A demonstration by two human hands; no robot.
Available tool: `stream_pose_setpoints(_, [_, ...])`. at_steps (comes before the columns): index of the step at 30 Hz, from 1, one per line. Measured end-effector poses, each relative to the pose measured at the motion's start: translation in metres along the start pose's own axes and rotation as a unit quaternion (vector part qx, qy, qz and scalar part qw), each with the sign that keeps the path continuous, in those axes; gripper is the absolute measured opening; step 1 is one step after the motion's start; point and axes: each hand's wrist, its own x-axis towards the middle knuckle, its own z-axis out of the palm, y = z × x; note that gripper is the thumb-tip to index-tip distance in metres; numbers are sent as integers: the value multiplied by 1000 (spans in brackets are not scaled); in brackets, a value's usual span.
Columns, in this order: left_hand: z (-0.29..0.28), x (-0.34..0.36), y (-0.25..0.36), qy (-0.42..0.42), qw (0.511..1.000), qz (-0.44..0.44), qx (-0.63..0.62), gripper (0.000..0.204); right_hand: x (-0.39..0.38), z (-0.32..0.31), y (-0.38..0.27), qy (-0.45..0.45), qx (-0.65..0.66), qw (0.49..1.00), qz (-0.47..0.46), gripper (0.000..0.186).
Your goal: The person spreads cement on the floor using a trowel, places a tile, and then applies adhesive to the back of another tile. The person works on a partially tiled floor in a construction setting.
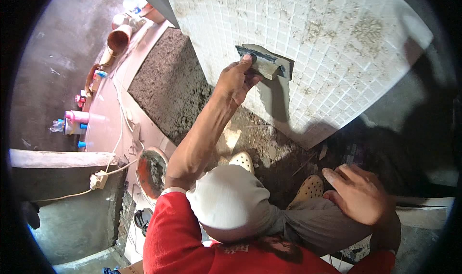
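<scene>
My left hand (236, 83) reaches forward, its fingers closed around the block-shaped handle of a flat trowel (266, 68). The trowel lies against the gridded back of a large white tile (231, 21), which is blotched with grey-brown mortar. A grey band runs down from the blade; I cannot tell whether it is shadow or wet paste. Over my bent right knee, my right hand (358, 194) rests with its fingers spread and nothing in it.
Left of the tile is a bed of rough grey mortar (171, 81), bordered by pinkish tiles (139, 117). A round bucket (151, 170) with grey mix stands beside my left arm. A white cable with a socket (98, 180), cups and pots (119, 38) line the left side.
</scene>
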Motion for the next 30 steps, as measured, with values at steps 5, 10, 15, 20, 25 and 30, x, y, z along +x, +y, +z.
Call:
stream_pose_setpoints(5, [16, 5, 42, -3, 998, 42, 42, 32, -5, 7, 1, 9, 6, 1000, -20, 47])
stream_pose_setpoints(10, [18, 15, 59, -46, 996, 67, 20, 29, -3, 3, 9, -21, 24, 999, -22, 40])
stream_pose_setpoints(15, [28, 43, 86, -82, 969, 204, 111, 26, 1, 4, 11, 15, 19, 999, -42, 49])
stream_pose_setpoints(20, [77, 20, 152, -59, 962, 241, 115, 25, 5, 9, 13, 9, 44, 999, -25, 51])
stream_pose_setpoints(25, [90, -7, 222, -213, 917, 326, -88, 17, 11, 11, 20, 35, 41, 997, -62, 54])
stream_pose_setpoints(30, [-22, -7, 151, -339, 883, 301, -122, 30, 15, 11, 20, 13, 1, 1000, 20, 52])
